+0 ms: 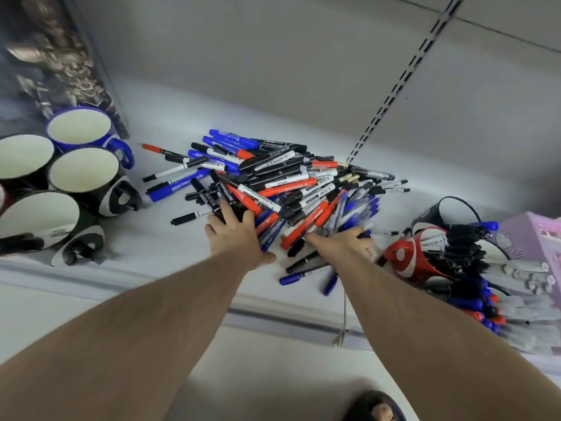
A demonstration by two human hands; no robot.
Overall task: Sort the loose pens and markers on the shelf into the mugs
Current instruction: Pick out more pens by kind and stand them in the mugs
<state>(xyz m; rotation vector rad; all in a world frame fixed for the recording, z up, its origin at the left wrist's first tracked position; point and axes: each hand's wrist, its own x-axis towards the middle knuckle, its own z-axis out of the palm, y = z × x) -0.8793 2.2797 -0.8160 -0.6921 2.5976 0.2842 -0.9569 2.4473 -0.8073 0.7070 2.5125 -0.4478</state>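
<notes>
A big heap of loose pens and markers [288, 183], black, blue and red, lies in the middle of the white shelf [158, 238]. My left hand [235, 235] lies with spread, straight fingers on black markers at the heap's near left edge. My right hand [349, 241] is blurred and pushed into the blue pens at the heap's near right side; its fingertips are hidden. At the left stand empty mugs: a blue mug [80, 129] and three black mugs [85, 168]. At the right a red mug [406, 259] is full of black markers.
A black mug [455, 208] stands behind the red one. Bundles of capped pens [476, 302] lie at the right front edge beside a purple box [537, 235]. A dark picture box [45, 56] stands behind the left mugs. A slotted rail [394, 92] runs up the back wall.
</notes>
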